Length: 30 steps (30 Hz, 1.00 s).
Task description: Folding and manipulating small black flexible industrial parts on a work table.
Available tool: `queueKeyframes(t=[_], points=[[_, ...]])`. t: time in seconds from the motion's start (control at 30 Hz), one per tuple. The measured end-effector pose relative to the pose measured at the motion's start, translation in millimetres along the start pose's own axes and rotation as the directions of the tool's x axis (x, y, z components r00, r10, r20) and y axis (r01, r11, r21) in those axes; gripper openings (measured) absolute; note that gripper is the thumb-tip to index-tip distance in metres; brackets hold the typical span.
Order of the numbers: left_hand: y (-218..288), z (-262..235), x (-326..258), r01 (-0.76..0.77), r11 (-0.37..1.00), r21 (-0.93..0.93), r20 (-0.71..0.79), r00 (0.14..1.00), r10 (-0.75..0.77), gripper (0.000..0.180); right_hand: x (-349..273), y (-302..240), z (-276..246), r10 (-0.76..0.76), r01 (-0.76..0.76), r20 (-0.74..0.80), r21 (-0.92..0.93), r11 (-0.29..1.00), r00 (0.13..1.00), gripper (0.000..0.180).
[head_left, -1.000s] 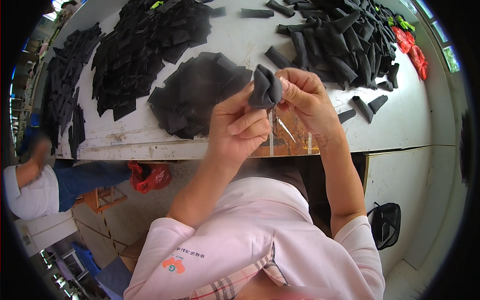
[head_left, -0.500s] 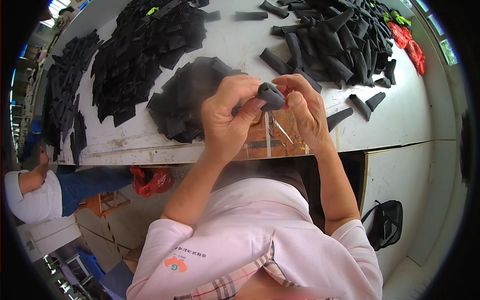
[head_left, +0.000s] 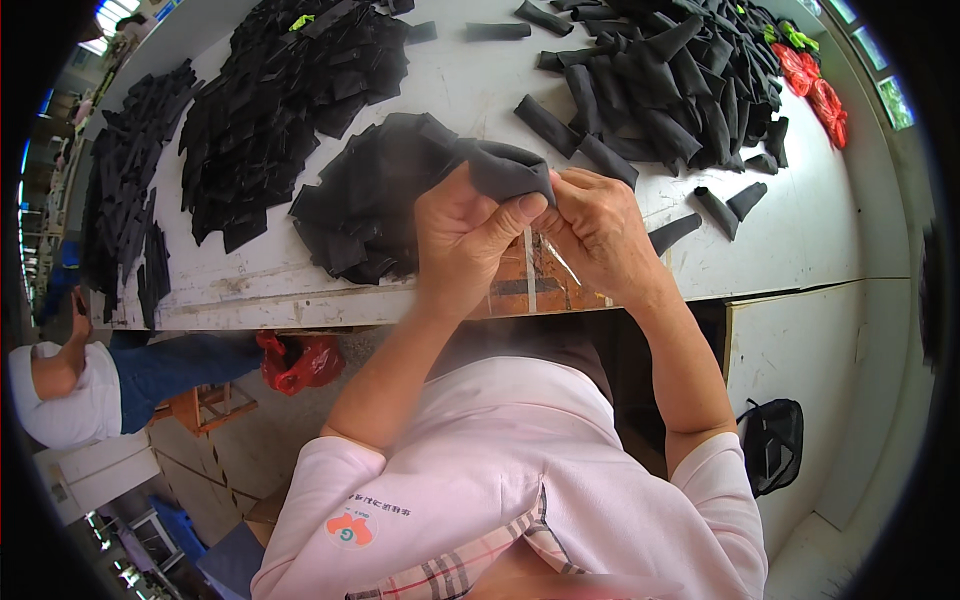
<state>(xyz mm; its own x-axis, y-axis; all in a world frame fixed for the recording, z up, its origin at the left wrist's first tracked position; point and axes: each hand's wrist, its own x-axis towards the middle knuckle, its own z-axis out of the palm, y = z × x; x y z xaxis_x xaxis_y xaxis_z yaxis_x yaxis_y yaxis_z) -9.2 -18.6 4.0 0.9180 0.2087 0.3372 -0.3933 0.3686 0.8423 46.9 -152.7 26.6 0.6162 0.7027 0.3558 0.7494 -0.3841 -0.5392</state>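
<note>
Both hands share one grip, closed tight; the left hand point(head_left: 462, 240) pinches the small black folded fabric piece point(head_left: 505, 172) under its thumb, the right hand point(head_left: 598, 232) closing on its right edge; beneath lies the white table point(head_left: 800, 240), black fabric pile point(head_left: 365, 200) just left.

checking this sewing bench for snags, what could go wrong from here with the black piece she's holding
1. The black fabric piece is pinched only at its edge between left hand and right hand, so it might slip.
2. It hangs just over the flat black pile, so a dropped piece could get lost there.
</note>
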Motion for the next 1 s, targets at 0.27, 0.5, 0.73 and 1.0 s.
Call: queueKeyframes(t=[0.27, 0.5, 0.73, 1.0], points=[[-15.0, -7.3, -4.3, 0.132, 0.984, 0.120, 0.000, 0.991, -0.133, 0.013, -19.2, 21.7, 42.6, 0.088, -0.078, -0.049, 0.175, 0.982, 0.995, 0.011], [5.6, -1.6, 23.3, 0.045, 0.793, 0.608, 0.235, 0.944, -0.234, 0.005, -26.6, 29.7, 51.2, 0.211, -0.198, 0.008, 0.377, 0.905, 0.978, 0.018], [19.3, 3.9, 23.0, -0.005, 0.771, 0.637, 0.263, 0.941, -0.211, 0.009, -22.0, 19.7, 43.3, 0.086, 0.012, -0.230, 0.396, 0.918, 0.969, 0.020], [8.3, 12.3, 10.6, -0.099, 0.880, 0.464, -0.006, 0.993, 0.115, 0.011, -23.6, 21.6, 40.0, 0.225, -0.252, 0.123, 0.296, 0.921, 0.967, 0.021]])
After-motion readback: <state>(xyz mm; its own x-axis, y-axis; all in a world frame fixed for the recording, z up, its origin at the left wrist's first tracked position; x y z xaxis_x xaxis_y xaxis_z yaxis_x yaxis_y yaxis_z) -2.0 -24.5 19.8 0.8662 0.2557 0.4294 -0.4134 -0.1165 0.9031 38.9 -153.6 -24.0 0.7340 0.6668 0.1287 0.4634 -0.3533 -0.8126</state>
